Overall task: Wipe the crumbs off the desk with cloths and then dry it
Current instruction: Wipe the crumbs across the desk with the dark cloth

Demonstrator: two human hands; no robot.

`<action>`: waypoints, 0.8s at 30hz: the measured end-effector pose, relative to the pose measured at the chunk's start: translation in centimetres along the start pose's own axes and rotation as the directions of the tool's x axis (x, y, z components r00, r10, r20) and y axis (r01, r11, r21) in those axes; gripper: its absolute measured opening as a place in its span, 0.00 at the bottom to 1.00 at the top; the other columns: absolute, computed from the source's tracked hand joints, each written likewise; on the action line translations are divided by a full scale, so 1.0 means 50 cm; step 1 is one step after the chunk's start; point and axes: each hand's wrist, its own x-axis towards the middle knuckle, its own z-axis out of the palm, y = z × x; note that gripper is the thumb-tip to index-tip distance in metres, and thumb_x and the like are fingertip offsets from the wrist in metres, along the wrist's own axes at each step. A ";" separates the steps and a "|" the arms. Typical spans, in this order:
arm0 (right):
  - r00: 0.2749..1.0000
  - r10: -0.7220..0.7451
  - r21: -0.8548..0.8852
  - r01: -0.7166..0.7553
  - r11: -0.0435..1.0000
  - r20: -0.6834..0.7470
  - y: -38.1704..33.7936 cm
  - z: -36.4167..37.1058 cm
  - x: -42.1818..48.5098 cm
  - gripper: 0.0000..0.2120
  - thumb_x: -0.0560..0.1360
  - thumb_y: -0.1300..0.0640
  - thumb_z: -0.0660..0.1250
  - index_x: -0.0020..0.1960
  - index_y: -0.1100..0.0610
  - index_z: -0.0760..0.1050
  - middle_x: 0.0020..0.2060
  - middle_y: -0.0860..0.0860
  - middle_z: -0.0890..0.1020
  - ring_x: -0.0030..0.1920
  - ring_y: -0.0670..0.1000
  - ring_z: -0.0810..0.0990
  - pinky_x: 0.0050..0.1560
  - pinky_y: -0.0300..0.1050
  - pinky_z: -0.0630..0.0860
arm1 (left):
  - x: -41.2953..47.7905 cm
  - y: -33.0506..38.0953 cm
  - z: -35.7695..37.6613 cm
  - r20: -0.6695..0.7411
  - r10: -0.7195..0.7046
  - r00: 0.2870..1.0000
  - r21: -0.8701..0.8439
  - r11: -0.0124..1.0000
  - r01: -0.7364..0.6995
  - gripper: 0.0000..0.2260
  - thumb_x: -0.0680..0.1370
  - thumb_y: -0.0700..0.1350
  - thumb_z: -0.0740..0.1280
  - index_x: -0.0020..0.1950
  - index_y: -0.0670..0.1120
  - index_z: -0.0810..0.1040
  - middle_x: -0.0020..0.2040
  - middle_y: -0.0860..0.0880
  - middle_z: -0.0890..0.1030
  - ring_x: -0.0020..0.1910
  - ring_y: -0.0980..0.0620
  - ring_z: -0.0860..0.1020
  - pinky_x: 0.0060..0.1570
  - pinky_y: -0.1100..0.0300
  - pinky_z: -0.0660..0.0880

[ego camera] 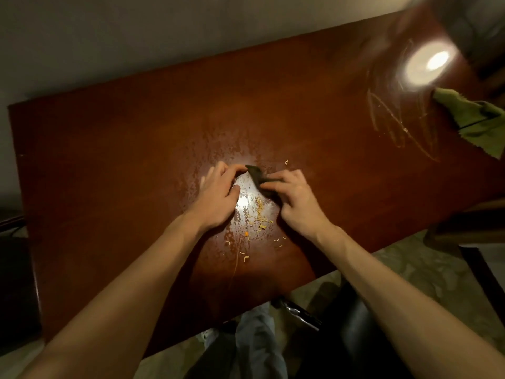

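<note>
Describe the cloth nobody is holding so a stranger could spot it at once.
Start at the reddish-brown wooden desk and follow it to its right end, beside the round lamp glare. The crumpled olive-green cloth lies there. It is lighter than the small dark cloth at the centre, and no hand touches it.

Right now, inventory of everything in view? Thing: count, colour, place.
desk: 1, reddish-brown wood, fills most of the frame
dark cloth: 1, dark grey-green, desk centre, between both hands
green cloth: 1, olive, crumpled at the desk's right edge
crumbs: many, yellow and orange, mid-desk between the hands and toward the near edge
wet streaks: several, pale, right part of the desk beside the green cloth
chair: 1, black, likely a chair, on the floor by the near edge
left hand: 1, pinches the dark cloth's far corner
right hand: 1, holds the dark cloth's near part
</note>
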 end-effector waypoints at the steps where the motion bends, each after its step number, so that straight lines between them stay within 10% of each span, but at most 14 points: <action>1: 0.998 -0.054 0.004 0.054 0.999 0.033 -0.011 0.017 -0.014 0.27 0.72 0.77 0.62 0.64 0.57 0.83 0.60 0.49 0.81 0.57 0.51 0.69 0.59 0.46 0.68 | 0.001 -0.002 0.000 -0.003 -0.003 1.000 -0.008 1.000 0.003 0.17 0.86 0.42 0.59 0.74 0.54 0.71 0.57 0.52 0.69 0.57 0.56 0.64 0.61 0.55 0.59; 6: 0.980 -0.184 0.067 0.179 0.982 0.079 -0.061 0.084 -0.087 0.30 0.68 0.78 0.62 0.64 0.58 0.83 0.61 0.50 0.81 0.57 0.54 0.72 0.59 0.45 0.68 | 0.003 -0.008 -0.001 0.009 -0.011 1.000 -0.036 0.999 0.011 0.17 0.86 0.41 0.58 0.73 0.55 0.72 0.58 0.53 0.70 0.60 0.52 0.66 0.63 0.54 0.60; 11: 0.983 0.057 0.174 -0.026 0.984 -0.176 -0.065 0.020 -0.065 0.24 0.72 0.75 0.62 0.61 0.58 0.84 0.59 0.52 0.82 0.60 0.52 0.75 0.64 0.33 0.66 | 0.002 -0.011 0.001 0.006 -0.026 1.000 -0.080 0.996 0.027 0.16 0.88 0.44 0.55 0.72 0.55 0.73 0.59 0.53 0.70 0.61 0.53 0.66 0.64 0.53 0.60; 18: 0.919 0.037 -0.023 -0.050 0.998 -0.392 -0.011 -0.142 0.042 0.25 0.76 0.55 0.55 0.66 0.60 0.80 0.63 0.56 0.80 0.61 0.55 0.74 0.63 0.47 0.72 | -0.018 -0.010 0.002 -0.007 0.117 0.993 0.223 0.968 -0.112 0.18 0.86 0.51 0.59 0.77 0.54 0.69 0.70 0.50 0.67 0.70 0.52 0.63 0.70 0.50 0.58; 24: 0.984 0.135 0.121 -0.121 0.985 -0.115 0.047 -0.103 0.067 0.38 0.81 0.67 0.64 0.84 0.45 0.55 0.77 0.52 0.71 0.77 0.54 0.69 0.79 0.54 0.62 | -0.027 -0.076 -0.023 -0.088 0.099 0.991 0.475 0.879 -0.046 0.25 0.87 0.60 0.50 0.84 0.58 0.58 0.86 0.50 0.54 0.85 0.50 0.49 0.80 0.38 0.46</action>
